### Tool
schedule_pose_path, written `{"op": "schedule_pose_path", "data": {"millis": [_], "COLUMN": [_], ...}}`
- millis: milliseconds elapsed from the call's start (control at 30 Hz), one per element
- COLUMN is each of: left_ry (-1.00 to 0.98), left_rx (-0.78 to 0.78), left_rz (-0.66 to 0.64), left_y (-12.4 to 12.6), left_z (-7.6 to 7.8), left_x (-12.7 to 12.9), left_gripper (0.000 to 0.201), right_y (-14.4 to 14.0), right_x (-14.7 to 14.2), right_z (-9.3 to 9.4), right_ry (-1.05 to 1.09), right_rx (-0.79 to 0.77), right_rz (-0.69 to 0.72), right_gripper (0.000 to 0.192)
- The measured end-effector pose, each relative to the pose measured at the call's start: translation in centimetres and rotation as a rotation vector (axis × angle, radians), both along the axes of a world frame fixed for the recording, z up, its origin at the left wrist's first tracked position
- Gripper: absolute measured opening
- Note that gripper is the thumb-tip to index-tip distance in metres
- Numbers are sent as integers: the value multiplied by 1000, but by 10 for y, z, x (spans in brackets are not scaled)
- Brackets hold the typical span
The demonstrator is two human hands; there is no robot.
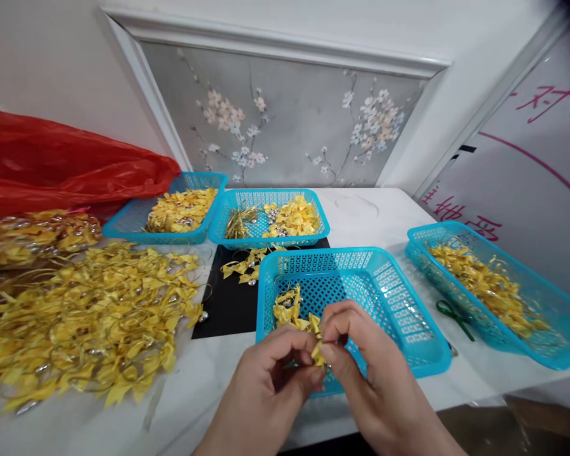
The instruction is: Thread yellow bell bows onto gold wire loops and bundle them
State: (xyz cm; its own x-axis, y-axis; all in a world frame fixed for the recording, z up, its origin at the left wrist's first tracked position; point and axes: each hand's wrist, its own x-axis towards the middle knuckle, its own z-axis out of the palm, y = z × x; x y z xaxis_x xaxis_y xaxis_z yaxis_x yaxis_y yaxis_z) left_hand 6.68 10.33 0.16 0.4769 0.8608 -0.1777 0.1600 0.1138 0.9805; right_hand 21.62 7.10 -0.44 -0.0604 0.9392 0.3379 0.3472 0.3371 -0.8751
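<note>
Pinched between both my hands is a small yellow ribbon bow (318,354), held over the near edge of a blue plastic basket (399,297). My left hand (275,373) grips its left side with thumb and forefinger. From the right, my right hand (365,354) closes thumb and forefinger on the same bow. My fingers cover much of it. Several more yellow bows (287,304) lie in the left part of that basket, just beyond my left hand. Others, with silver bells (251,282), rest on a black mat (228,310) behind it.
A big heap of yellow bows (90,310) spreads over the left of the white table (194,380). Bows fill a back-left basket (128,221), a back-middle basket (218,237) and a right basket (565,342). A green ribbon (456,318) lies near the right one. Red plastic (66,158) hangs at left.
</note>
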Motion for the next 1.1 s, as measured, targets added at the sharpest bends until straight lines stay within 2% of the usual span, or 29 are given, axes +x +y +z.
{"op": "schedule_pose_path", "data": {"millis": [167, 367, 500, 600, 733, 867, 967, 1100], "left_ry": [-113, -232, -258, -234, -236, -90, 8, 59], "left_rx": [-132, -311, -353, -313, -142, 20, 64, 103], "left_rz": [4, 88, 89, 64, 4, 10, 9, 42], "left_y": [-3, -3, -4, -5, -4, -2, -3, -5], "left_z": [1, 1, 5, 6, 6, 8, 9, 8], "left_x": [-1, -6, -6, -6, -10, -12, -11, -10], "left_gripper": [10, 14, 13, 13, 16, 5, 10, 10], "right_y": [0, -12, -11, -8, -8, -12, -15, -17], "right_x": [0, 12, 12, 10, 10, 8, 6, 5], "right_z": [-1, -6, -1, 1, -3, -8, -9, -8], "right_ry": [40, 113, 137, 119, 92, 104, 111, 122], "right_rx": [-15, -79, -109, -94, -64, -105, -129, -2], "right_rz": [-17, -107, -77, -65, -48, -54, -86, -110], "right_gripper": [16, 19, 3, 10, 13, 12, 13, 12]}}
